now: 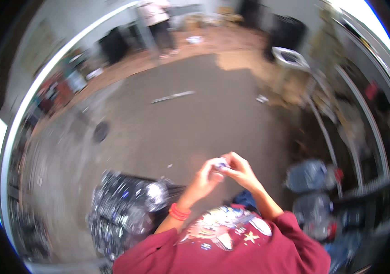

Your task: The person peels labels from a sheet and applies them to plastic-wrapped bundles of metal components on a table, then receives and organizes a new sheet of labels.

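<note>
Both my hands meet in front of my chest, above the grey floor. Between their fingertips is a small white and purple object, too blurred to name. My left hand holds its left side, with a red beaded bracelet around the wrist. My right hand pinches it from the right. Beside my left forearm stands a large bundle of clear plastic-wrapped items, shiny and blurred.
Large clear plastic water jugs lie at my right beside metal rails. A white-topped stool stands farther back. A long strip and a dark round thing lie on the floor. Another person stands at the far wall.
</note>
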Available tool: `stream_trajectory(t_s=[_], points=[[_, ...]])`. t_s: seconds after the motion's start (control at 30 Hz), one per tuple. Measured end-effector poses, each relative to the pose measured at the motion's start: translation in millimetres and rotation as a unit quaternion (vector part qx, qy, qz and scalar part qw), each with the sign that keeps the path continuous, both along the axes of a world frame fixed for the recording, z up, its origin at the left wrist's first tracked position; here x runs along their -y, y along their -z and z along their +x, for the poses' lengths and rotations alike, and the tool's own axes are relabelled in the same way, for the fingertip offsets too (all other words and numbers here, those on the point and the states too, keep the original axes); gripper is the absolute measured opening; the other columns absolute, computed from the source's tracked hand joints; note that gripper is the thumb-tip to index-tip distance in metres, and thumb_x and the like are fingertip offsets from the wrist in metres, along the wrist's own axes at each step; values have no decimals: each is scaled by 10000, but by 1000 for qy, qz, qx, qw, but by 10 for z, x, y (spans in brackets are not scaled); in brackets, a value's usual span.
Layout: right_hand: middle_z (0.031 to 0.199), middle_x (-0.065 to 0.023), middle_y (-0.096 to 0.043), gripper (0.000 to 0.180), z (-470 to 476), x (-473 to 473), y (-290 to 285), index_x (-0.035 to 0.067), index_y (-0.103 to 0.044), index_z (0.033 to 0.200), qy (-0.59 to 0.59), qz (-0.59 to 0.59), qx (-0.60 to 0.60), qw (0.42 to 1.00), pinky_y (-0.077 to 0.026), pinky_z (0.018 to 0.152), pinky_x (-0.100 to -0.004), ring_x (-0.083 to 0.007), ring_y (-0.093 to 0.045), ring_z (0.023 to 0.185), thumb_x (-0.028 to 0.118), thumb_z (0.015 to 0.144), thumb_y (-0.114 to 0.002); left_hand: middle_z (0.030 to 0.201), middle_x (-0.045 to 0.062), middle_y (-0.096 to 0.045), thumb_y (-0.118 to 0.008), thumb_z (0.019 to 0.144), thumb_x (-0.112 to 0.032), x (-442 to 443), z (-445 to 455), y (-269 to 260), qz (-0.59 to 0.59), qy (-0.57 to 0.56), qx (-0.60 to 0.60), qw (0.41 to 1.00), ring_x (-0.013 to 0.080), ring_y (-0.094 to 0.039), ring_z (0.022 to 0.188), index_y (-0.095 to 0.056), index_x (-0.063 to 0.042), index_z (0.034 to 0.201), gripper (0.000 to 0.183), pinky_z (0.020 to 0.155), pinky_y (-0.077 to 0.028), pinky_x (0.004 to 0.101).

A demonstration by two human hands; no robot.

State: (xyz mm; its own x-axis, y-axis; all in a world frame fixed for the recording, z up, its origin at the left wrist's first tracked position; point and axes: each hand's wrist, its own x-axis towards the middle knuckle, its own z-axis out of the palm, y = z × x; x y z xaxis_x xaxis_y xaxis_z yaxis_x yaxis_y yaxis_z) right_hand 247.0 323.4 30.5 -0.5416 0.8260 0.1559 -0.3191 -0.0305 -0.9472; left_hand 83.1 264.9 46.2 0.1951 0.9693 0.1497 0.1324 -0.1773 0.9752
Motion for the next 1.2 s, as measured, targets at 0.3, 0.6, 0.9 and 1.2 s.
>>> stream_trajectory(t_s=[0.3, 0.6, 0.9, 1.2], points=[[906, -25, -529, 179, 1482, -933, 91, 31, -481, 906, 140, -65, -61, 986, -434, 779, -249, -87, -501, 884, 132, 836, -612, 960, 45, -580, -644, 822, -141, -1486, 1566, 39, -47, 28, 34, 998, 114, -560, 872, -500, -24, 1083, 321, 767, -459, 244], [1045, -41, -528, 141, 2507, -1240, 76, 51, -511, 916, 349, -94, -86, 928, -399, 884, -288, -116, -492, 1009, 127, 844, -605, 1004, 106, -468, -605, 712, 43, -2369, 2856, 58, 88, 173, -88, 977, 228, -516, 923, -492, -26, 1036, 350, 772, -451, 323], [1005, -34, -530, 95, 3243, -2266, 117, 31, -514, 910, 534, -38, -119, 836, -418, 831, -253, -93, -505, 931, 27, 838, -576, 1014, 120, -533, -623, 780, -24, -3778, 3804, 105, 48, 342, 3, 938, 202, -553, 943, -478, -6, 1111, 362, 778, -467, 292], [951, -55, -500, 283, 3939, -3340, 1, 9, -428, 1014, 617, -47, 26, 785, -437, 803, -262, -104, -496, 943, 107, 829, -619, 910, 89, -469, -607, 668, 92, -5089, 4867, 39, 120, 449, 63, 883, 221, -515, 873, -536, -32, 917, 287, 722, -460, 294]])
